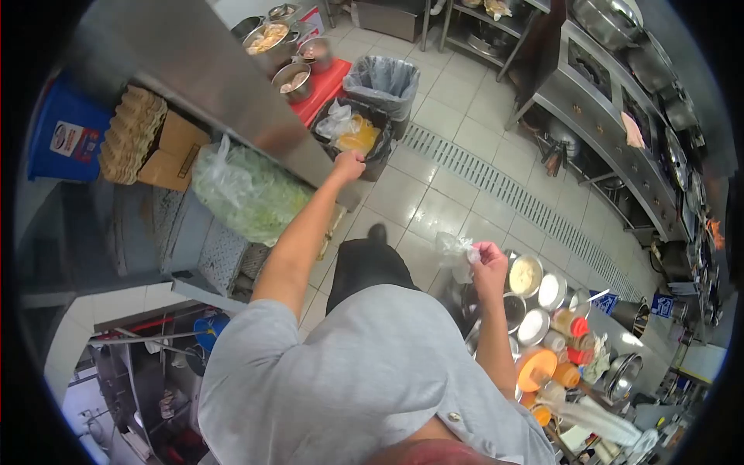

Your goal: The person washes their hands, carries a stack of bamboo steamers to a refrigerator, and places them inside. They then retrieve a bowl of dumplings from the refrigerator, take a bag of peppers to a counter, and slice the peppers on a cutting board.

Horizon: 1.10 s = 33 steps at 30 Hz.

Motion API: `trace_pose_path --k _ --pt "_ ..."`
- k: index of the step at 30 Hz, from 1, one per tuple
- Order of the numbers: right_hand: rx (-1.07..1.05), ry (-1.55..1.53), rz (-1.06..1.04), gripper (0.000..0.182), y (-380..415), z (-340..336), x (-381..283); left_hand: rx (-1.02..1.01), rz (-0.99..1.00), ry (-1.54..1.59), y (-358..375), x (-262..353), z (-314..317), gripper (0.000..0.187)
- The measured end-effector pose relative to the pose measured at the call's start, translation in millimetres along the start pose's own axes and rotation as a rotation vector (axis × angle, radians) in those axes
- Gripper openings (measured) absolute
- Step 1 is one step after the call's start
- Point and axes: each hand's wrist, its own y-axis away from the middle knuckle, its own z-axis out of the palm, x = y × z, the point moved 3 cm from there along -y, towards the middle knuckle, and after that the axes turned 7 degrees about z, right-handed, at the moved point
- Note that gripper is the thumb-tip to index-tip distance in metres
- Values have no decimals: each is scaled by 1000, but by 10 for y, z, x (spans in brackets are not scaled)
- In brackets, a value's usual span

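Note:
My left hand reaches out over the near rim of a black-lined trash bin, its fingers curled closed. Just beyond those fingers lies a yellow plastic bag inside the bin, beside a crumpled clear bag. I cannot tell what the left fingers hold. On the other side, my right hand pinches a thin clear plastic bag that hangs out to its left. Metal bowls, one with a pale yellow content, stand close beside the right hand.
A second lined bin stands behind the first. Pots of food sit by a red surface. A large bag of greens lies to the left. Sauce bottles crowd the right counter. A drain grate crosses the tiled floor toward the stoves.

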Motion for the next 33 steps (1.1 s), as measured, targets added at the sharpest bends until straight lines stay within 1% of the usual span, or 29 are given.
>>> trace_pose_path --k 1,3,4,5,6,7,8,9,11,12,13,14,16,18,20,22,23,26,29,31,33 --pt "-2 15 14 12 -207 36 -30 27 -30 -12 -231 -80 -13 26" --pt "-9 17 61 10 -599 99 -87 -3 21 -144 -324 383 -289 36" --pt "-4 69 70 10 -861 129 -134 55 41 -161 -561 240 -236 38" --pt "1 120 85 10 -1099 158 -171 109 55 -181 -854 -58 -129 40" --pt "8 172 107 10 -1337 210 -240 158 64 -201 -1003 -43 -165 42" --pt "25 147 141 9 -1565 261 -316 123 -8 -183 -1059 -85 -133 41" --pt "26 158 138 8 -1808 308 -373 96 6 -126 -1019 -141 -46 34" --pt "23 157 123 7 -2113 384 -404 82 29 -76 -983 -223 -11 28" --pt "-3 187 101 6 -2728 522 -426 2 167 -45 -824 -508 232 21" --pt "3 226 92 5 -3064 622 -436 -40 87 117 -630 -746 407 23" --pt "8 260 80 5 -3416 758 -443 -59 53 164 -383 -968 560 24" --pt "10 297 71 4 -3772 902 -426 -233 -102 84 -144 -986 553 26" --pt "7 426 -70 7 -4526 1239 -317 -157 -195 170 397 -1023 511 32" --pt "-43 456 -120 8 -5110 1699 -311 -43 -460 285 893 -1098 442 38" --pt "-150 387 -96 8 -5519 2207 -322 73 -605 221 1294 -1065 292 40" --pt "-289 384 -39 10 -5746 2656 -368 298 -797 429 1666 -810 167 42" --pt "-353 378 -7 11 -5818 2880 -370 371 -867 484 1766 -514 76 40" --pt "-451 443 -77 15 -6033 3430 -214 582 -994 730 2030 -73 282 35" --pt "-495 515 -126 16 -6006 3936 -268 645 -1083 850 2109 269 691 32" --pt "-503 575 -146 17 -6025 4278 -95 665 -1148 864 2095 519 907 30" --pt "-676 576 -39 25 -5952 4612 -54 695 -1178 924 2057 766 1039 26"
